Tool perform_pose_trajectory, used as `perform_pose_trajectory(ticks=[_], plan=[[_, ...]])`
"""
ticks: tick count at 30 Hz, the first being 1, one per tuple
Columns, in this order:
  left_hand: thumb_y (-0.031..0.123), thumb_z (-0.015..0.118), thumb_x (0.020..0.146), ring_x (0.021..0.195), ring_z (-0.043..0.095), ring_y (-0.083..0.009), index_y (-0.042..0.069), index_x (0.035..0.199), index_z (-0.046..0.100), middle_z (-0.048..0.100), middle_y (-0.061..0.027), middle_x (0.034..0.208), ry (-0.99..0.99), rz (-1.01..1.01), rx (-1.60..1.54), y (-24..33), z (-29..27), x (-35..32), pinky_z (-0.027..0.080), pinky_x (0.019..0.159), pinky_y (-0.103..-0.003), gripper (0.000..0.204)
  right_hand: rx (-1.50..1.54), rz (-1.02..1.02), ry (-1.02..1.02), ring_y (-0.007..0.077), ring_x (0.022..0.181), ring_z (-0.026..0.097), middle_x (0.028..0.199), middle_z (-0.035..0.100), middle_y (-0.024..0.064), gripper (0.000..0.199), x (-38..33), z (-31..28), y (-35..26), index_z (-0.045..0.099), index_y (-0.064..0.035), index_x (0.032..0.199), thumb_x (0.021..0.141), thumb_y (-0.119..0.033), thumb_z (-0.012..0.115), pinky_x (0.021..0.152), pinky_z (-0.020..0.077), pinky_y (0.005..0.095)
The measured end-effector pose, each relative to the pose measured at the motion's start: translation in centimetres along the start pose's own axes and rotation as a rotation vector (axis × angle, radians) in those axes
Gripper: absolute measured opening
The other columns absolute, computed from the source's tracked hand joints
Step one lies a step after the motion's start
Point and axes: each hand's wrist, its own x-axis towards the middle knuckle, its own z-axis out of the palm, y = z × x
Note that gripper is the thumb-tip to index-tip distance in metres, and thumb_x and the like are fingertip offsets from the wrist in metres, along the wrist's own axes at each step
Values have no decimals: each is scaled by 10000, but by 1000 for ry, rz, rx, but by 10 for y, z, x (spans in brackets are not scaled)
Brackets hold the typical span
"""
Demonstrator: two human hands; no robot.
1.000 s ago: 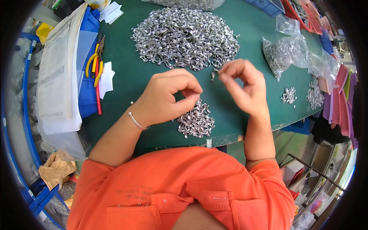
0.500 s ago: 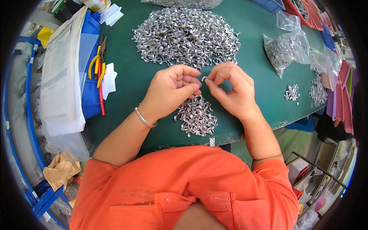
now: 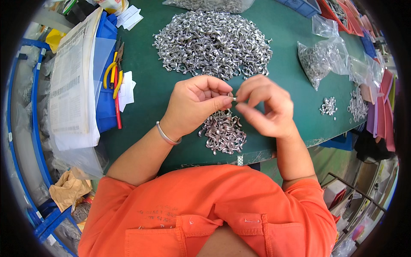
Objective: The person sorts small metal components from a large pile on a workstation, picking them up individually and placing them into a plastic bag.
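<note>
My left hand (image 3: 199, 97) is closed, its thumb and forefinger pinching a small curved silvery metal piece (image 3: 231, 97) whose end juts out to the right. Close by that end is my right hand (image 3: 269, 105), its fingers bent and slightly blurred, thumb and forefinger apart with nothing seen between them. Beneath my hands lies a small heap of curved metal pieces (image 3: 223, 135), partly covered by the left hand. Farther back on the green table (image 3: 291, 124) spreads a much larger heap of similar shiny pieces (image 3: 214, 43).
Clear plastic bags of metal parts (image 3: 323, 58) lie at the right, past two small piles of parts (image 3: 328, 106). Yellow-handled pliers (image 3: 112, 75) and a red pen (image 3: 117, 109) rest on a blue bin (image 3: 107, 115) at the left, beside printed sheets (image 3: 70, 94).
The curved piece was in my right hand's pinch; now my left finger and thumb hold it. My right fingers have loosened and moved slightly right. The whole view has shifted a little.
</note>
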Motion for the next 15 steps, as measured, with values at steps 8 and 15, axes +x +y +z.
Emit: perform_pose_trajectory(ticks=[8,15], plan=[[-95,678,811,870,649,-110,-48,1010,619,664,-83,949,-40,-2,398,8,-2,-2,541,774,-225,213,-558,511,0,283,710,586,740,575,106,176,-9,-17,18,537,-46,780,754,-47,711,642,475,379],[-75,690,808,870,646,-101,-43,1073,592,663,-87,946,-4,19,247,9,1,-2,533,761,-211,284,-403,411,51,244,711,614,760,602,79,166,-7,-5,14,545,-38,766,745,9,703,633,492,333]])
